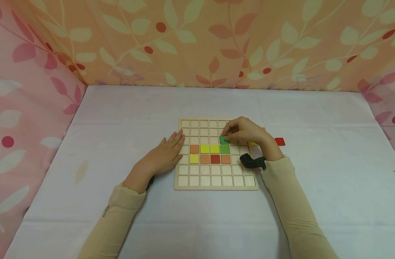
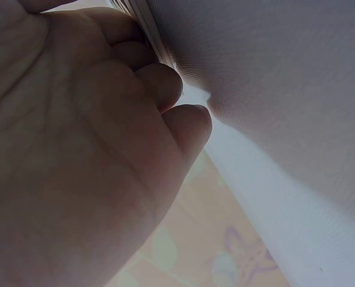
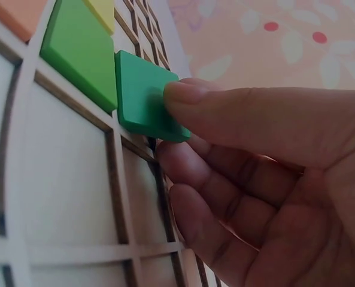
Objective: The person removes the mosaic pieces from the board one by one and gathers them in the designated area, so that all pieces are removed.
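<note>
A wooden grid board point(image 1: 216, 187) lies on the white table, several coloured square tiles set in its middle cells. Between thumb and fingers my right hand point(image 1: 246, 130) pinches a dark green tile point(image 3: 144, 95), tilted at a cell just behind a lighter green tile point(image 1: 224, 149). That lighter tile sits beside two yellow tiles point(image 1: 209, 149). In the row nearer me, a red tile point(image 1: 215, 159) lies between orange ones. My left hand point(image 1: 161, 155) rests with fairly straight fingers on the board's left edge; in the left wrist view its palm hides most of the board.
Right of the board, a loose red tile point(image 1: 279, 141) lies on the white tablecloth point(image 1: 333, 151). A yellow tile point(image 1: 254, 144) and an orange one show partly behind the right hand. Patterned cloth point(image 1: 197, 43) hangs at the back and sides.
</note>
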Action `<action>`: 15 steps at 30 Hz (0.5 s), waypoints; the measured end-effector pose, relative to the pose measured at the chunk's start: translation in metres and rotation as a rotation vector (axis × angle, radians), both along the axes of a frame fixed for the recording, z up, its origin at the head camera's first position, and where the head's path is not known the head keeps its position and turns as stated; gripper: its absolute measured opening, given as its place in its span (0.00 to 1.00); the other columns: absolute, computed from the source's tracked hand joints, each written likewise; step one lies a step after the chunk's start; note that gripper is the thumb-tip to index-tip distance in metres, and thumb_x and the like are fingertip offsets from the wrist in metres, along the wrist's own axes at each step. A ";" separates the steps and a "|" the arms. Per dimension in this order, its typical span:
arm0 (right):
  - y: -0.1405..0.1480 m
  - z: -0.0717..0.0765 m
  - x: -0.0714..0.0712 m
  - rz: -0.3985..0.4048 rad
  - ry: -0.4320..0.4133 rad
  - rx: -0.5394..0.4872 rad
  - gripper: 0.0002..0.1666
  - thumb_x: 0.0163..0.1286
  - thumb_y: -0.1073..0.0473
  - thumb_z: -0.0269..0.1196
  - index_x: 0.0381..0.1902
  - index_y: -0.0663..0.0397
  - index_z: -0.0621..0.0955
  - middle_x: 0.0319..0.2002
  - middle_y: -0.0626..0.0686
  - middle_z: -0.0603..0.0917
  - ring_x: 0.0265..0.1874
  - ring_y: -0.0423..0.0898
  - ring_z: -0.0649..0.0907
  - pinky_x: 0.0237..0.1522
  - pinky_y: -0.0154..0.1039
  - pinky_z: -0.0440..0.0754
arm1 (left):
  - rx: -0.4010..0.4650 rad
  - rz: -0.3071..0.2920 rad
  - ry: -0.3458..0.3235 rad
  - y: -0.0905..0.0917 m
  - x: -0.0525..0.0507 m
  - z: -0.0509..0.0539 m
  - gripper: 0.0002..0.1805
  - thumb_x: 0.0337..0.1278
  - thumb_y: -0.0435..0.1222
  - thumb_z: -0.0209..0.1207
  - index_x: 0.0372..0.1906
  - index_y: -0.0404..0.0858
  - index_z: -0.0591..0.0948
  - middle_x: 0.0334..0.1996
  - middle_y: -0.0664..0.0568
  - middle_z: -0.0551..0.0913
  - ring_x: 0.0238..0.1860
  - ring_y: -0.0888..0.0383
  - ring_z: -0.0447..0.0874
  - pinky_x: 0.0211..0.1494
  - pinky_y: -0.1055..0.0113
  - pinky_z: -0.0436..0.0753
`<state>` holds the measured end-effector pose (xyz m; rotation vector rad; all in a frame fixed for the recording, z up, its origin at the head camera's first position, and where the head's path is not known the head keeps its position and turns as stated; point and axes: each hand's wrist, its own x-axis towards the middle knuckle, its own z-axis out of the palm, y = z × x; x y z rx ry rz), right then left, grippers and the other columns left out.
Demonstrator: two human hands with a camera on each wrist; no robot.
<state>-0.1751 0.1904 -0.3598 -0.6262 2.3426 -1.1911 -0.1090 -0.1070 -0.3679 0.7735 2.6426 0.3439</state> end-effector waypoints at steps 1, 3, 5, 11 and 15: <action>0.000 0.000 0.000 -0.002 -0.003 -0.001 0.04 0.59 0.68 0.66 0.34 0.62 0.84 0.29 0.52 0.83 0.30 0.48 0.79 0.37 0.37 0.77 | 0.003 -0.001 0.002 0.000 0.000 0.000 0.35 0.71 0.40 0.45 0.73 0.30 0.45 0.74 0.42 0.36 0.74 0.48 0.35 0.71 0.47 0.45; -0.001 0.000 0.000 -0.002 -0.006 -0.005 0.04 0.59 0.68 0.66 0.34 0.62 0.84 0.29 0.53 0.83 0.30 0.49 0.79 0.37 0.37 0.77 | 0.004 -0.002 0.003 0.000 0.000 0.000 0.35 0.71 0.40 0.45 0.73 0.30 0.45 0.74 0.42 0.36 0.74 0.48 0.35 0.71 0.47 0.45; -0.001 0.001 0.000 0.001 -0.001 -0.009 0.04 0.59 0.68 0.66 0.34 0.62 0.84 0.30 0.53 0.83 0.31 0.49 0.79 0.38 0.37 0.77 | 0.003 -0.003 0.004 0.000 0.000 0.001 0.35 0.71 0.40 0.45 0.73 0.31 0.45 0.74 0.42 0.36 0.74 0.48 0.35 0.71 0.47 0.45; -0.002 -0.001 -0.001 0.015 0.010 -0.005 0.08 0.61 0.68 0.65 0.38 0.62 0.85 0.35 0.55 0.84 0.34 0.49 0.78 0.40 0.36 0.76 | 0.004 -0.003 -0.001 0.000 0.000 0.002 0.35 0.71 0.40 0.45 0.73 0.31 0.45 0.74 0.42 0.36 0.74 0.48 0.35 0.71 0.48 0.45; -0.003 -0.002 -0.001 0.024 0.026 0.006 0.08 0.61 0.67 0.65 0.39 0.61 0.86 0.37 0.55 0.85 0.35 0.48 0.78 0.40 0.37 0.75 | 0.005 -0.003 -0.004 0.000 0.001 0.002 0.35 0.71 0.40 0.45 0.73 0.30 0.45 0.74 0.42 0.36 0.74 0.48 0.35 0.71 0.47 0.45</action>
